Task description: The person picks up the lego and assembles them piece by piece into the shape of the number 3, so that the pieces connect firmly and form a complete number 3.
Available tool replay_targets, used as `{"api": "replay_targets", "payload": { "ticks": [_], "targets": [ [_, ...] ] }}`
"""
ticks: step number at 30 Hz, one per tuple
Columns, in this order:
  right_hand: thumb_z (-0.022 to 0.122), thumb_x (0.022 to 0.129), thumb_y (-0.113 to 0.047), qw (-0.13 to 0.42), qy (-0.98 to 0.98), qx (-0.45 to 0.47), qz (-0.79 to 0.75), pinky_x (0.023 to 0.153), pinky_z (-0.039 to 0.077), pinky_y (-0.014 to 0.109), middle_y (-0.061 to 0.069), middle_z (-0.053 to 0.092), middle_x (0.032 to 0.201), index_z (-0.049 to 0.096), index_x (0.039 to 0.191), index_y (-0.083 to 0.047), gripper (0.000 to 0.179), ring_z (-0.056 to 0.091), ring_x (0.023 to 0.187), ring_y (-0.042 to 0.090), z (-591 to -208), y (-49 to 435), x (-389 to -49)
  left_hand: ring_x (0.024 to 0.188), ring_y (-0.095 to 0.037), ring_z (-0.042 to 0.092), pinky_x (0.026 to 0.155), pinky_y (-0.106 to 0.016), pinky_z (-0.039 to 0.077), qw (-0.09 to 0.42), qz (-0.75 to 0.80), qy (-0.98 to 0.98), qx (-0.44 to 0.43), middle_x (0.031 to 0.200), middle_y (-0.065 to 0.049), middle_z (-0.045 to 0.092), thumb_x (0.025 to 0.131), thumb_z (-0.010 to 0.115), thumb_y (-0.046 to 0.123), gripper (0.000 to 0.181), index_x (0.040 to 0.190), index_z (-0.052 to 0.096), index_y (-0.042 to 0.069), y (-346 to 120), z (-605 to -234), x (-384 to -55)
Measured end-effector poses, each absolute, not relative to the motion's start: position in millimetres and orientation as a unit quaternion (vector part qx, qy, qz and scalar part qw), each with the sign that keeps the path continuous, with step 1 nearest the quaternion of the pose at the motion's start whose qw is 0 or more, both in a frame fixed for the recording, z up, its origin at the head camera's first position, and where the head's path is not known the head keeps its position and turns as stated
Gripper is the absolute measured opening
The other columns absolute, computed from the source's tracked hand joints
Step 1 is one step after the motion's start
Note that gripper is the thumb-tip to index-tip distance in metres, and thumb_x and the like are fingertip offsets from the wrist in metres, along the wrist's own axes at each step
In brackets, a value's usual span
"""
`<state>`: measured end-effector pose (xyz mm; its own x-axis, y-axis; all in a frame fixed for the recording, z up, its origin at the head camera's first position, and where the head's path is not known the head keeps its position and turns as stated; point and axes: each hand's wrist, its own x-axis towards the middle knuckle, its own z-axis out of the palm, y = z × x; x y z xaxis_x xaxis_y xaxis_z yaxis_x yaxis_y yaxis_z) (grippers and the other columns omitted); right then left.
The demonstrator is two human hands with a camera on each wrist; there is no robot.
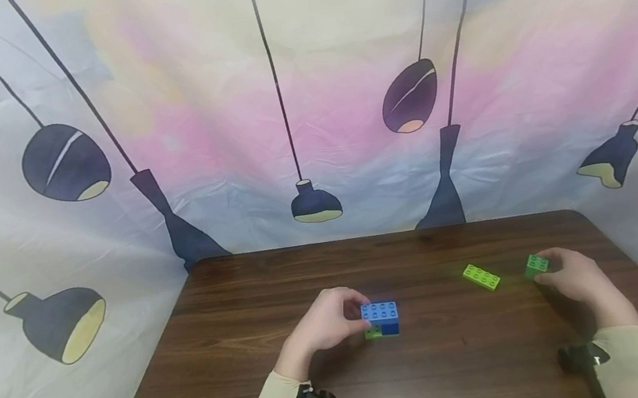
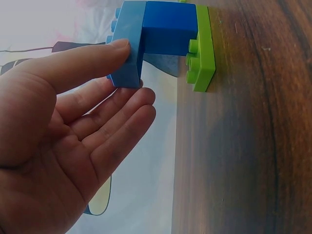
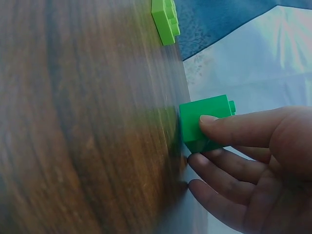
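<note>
A small stack of toy building bricks stands on the table: a light blue brick (image 1: 379,312) on top, a dark blue brick (image 2: 170,27) under its one end, and a lime green flat brick (image 2: 205,53) at the bottom. My left hand (image 1: 328,320) pinches the overhanging end of the light blue brick, thumb on one side and fingers on the other. On the right, a green square brick (image 3: 207,119) is held between the thumb and fingers of my right hand (image 1: 575,275), right at the tabletop. Its studs face up.
Another lime green flat brick (image 1: 482,277) lies studs up between the two hands, closer to the right one. The dark wooden table (image 1: 435,375) ends at a cloth backdrop (image 1: 247,217) printed with hanging lamps.
</note>
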<state>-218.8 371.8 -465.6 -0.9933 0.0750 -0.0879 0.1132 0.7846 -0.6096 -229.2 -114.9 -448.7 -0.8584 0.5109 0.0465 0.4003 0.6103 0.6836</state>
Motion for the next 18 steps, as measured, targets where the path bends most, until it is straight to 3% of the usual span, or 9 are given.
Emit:
{"api": "replay_targets", "payload": {
  "ticks": [10,18],
  "targets": [
    [0.072,0.100,-0.024,0.010,0.943,0.053,-0.329,0.096,0.043,0.076,0.046,0.047,0.140,0.045,0.145,0.015,0.065,0.046,0.125,0.065,-462.3,370.1,-218.2,0.090,-0.013,0.068,0.080,-0.032,0.059,0.081,0.365,0.893,0.251,0.102,0.006,0.072,0.089,0.090,0.018,0.029,0.115,0.078,0.014,-114.9,-447.5,-229.5],
    [0.073,0.100,-0.029,-0.003,0.940,0.049,-0.338,0.089,0.050,0.067,0.044,0.053,0.138,0.048,0.143,0.014,0.065,0.055,0.120,0.060,-457.3,364.4,-218.7,0.091,-0.013,0.069,0.079,-0.031,0.059,0.081,0.365,0.892,0.252,0.103,0.006,0.073,0.090,0.089,0.017,0.028,0.115,0.078,0.014,-115.1,-449.0,-229.9]
  ]
}}
